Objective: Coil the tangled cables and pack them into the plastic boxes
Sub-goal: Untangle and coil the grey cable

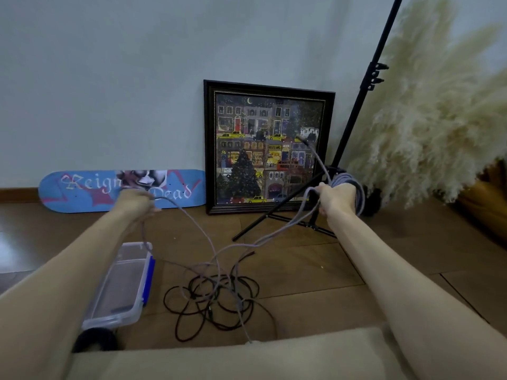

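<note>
My right hand point(336, 198) is raised and shut on a coil of grey-lilac cable point(354, 187) looped around it; the cable's plug end sticks up in front of the picture. My left hand point(135, 201) is held out at the same height, pinching a loose stretch of the same grey cable point(197, 226). That cable sags between both hands down to the floor. A tangled black cable point(214, 300) lies on the wooden floor below. A clear plastic box point(120, 283) with blue clips sits on the floor at left, partly behind my left forearm.
A framed city picture point(267, 149) and a blue skateboard deck point(123, 190) lean on the wall. A black stand point(354, 113) spreads its legs on the floor at right, beside pampas grass point(439, 119). A beige cushion edge point(219, 360) fills the foreground.
</note>
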Tool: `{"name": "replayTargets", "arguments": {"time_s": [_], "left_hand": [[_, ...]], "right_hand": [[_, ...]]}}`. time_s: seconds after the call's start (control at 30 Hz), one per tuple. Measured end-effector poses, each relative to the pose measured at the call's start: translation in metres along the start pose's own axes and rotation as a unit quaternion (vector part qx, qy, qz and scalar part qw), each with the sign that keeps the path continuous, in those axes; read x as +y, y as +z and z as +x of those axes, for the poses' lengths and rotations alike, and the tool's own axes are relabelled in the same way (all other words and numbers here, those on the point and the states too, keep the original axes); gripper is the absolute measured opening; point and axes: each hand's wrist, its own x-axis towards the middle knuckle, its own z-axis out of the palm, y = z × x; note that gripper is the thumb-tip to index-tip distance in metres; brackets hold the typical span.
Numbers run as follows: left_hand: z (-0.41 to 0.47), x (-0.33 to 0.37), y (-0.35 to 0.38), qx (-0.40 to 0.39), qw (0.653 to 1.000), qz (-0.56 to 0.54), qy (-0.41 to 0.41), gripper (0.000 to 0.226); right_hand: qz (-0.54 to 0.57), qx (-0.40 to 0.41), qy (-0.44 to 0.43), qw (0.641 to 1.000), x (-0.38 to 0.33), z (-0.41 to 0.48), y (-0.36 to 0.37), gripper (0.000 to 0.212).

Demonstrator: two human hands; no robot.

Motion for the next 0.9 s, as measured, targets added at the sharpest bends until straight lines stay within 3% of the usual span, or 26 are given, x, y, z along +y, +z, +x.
{"name": "replayTargets", "arguments": {"time_s": [0.07, 0.17, 0.23, 0.37, 0.47, 0.53, 0.6, 0.7, 0.8, 0.9], "left_hand": [[-0.075, 0.045, 0.04, -0.033, 0.993, 0.099, 0.057, 0.02], [-0.086, 0.058, 0.064, -0.096, 0.962, 0.223, 0.128, 0.027], [-0.103, 0.064, 0.083, -0.135, 0.953, 0.232, 0.143, 0.026], [-0.15, 0.085, 0.12, -0.223, 0.945, 0.13, 0.201, 0.03], [-0.178, 0.088, 0.137, -0.317, 0.915, 0.118, 0.219, 0.05], [-0.186, 0.082, 0.143, -0.305, 0.888, 0.179, 0.295, 0.071], [-0.188, 0.077, 0.144, -0.229, 0.854, 0.254, 0.393, 0.077], [-0.193, 0.073, 0.142, -0.118, 0.771, 0.381, 0.498, 0.05], [-0.193, 0.068, 0.14, -0.084, 0.714, 0.479, 0.504, 0.024], [-0.19, 0.064, 0.139, -0.055, 0.696, 0.505, 0.507, 0.035]], "right_hand": [[0.025, -0.028, -0.008, 0.999, -0.002, -0.005, 0.006, 0.038], [0.054, -0.072, 0.017, 0.996, -0.002, -0.012, 0.011, 0.029], [0.064, -0.097, 0.032, 0.993, -0.001, -0.014, 0.013, 0.016], [0.078, -0.111, 0.053, 0.989, 0.001, -0.018, 0.018, 0.02], [0.054, -0.11, 0.046, 0.991, 0.0, -0.021, 0.019, 0.016], [0.044, -0.12, 0.048, 0.991, -0.001, -0.027, 0.02, 0.017], [0.058, -0.139, 0.059, 0.987, -0.002, -0.032, 0.024, 0.017], [0.093, -0.152, 0.088, 0.98, -0.001, -0.033, 0.031, 0.009], [0.106, -0.177, 0.121, 0.971, 0.005, -0.03, 0.036, 0.012], [0.109, -0.213, 0.137, 0.961, 0.009, -0.03, 0.041, 0.014]]}}
